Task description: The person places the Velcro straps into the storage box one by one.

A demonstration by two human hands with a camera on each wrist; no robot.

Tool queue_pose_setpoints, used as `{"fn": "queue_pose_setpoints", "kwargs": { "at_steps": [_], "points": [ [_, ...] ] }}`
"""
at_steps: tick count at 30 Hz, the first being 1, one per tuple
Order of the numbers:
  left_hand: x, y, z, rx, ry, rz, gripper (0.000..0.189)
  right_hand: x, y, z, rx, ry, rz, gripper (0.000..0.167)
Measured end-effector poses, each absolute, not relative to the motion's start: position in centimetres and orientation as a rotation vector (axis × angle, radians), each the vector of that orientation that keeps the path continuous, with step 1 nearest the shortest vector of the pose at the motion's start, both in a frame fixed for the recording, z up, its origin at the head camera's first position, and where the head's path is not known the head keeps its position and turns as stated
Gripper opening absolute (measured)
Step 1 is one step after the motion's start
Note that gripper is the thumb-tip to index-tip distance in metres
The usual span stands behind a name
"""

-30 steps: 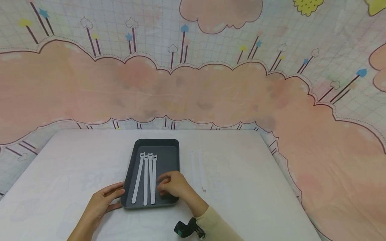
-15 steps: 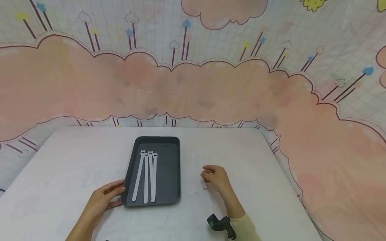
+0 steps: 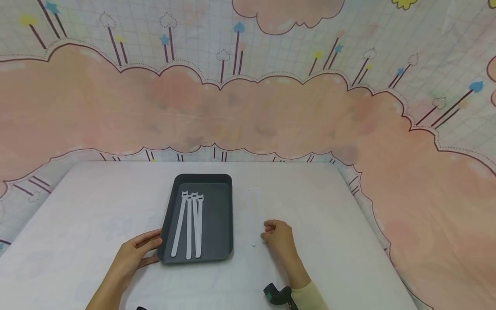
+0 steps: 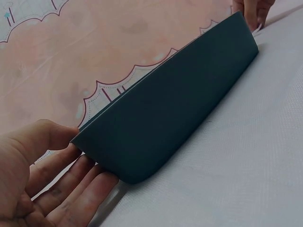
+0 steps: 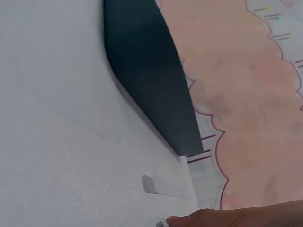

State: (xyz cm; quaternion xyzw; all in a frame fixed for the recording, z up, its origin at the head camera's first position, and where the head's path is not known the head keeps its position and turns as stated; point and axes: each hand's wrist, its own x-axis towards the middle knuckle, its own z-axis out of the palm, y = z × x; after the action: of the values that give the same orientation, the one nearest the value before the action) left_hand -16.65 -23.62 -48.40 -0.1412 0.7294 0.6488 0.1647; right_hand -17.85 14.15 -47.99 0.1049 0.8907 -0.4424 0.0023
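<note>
A dark grey rectangular tray (image 3: 218,215) holds several white hook-and-loop cable ties (image 3: 188,226), lying side by side in its left half. At the tray's near left corner is my left hand (image 3: 131,254); in the left wrist view its thumb touches the rim and its fairly straight fingers rest against the outer wall. To the right of the tray, my right hand (image 3: 280,237) is low over the table, thumb and fingertips together. In the right wrist view those fingers pinch the end of a white cable tie (image 5: 162,223), mostly hidden. Another white tie (image 5: 149,184) lies on the table beside the tray.
The white tabletop (image 3: 333,215) hardly contrasts with the loose ties. A black wrist camera (image 3: 277,294) sits on the right wrist by a pale sleeve (image 3: 310,296). A patterned cloth (image 3: 193,116) hangs behind the table and down its right side.
My right hand has left the tray's near right area, moved right to the loose ties and taken the end of one. My left hand stays at the tray; the ties in it keep their places.
</note>
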Motion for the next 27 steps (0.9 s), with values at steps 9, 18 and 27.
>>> {"fn": "queue_pose_setpoints", "kwargs": {
  "at_steps": [9,18,27],
  "points": [
    [-16.6,-23.5,-48.3,-0.412,2.074,1.848,0.065,-17.7,13.3,-48.0,0.37,2.918,-1.274,0.02],
    [-16.6,-23.5,-48.2,-0.412,2.079,1.853,0.067,-17.9,12.6,-47.5,0.435,2.957,-1.164,0.015],
    [-16.6,-23.6,-48.3,-0.418,2.066,1.857,0.063,-17.8,12.3,-47.1,0.457,2.916,-1.253,0.016]
  ]
}}
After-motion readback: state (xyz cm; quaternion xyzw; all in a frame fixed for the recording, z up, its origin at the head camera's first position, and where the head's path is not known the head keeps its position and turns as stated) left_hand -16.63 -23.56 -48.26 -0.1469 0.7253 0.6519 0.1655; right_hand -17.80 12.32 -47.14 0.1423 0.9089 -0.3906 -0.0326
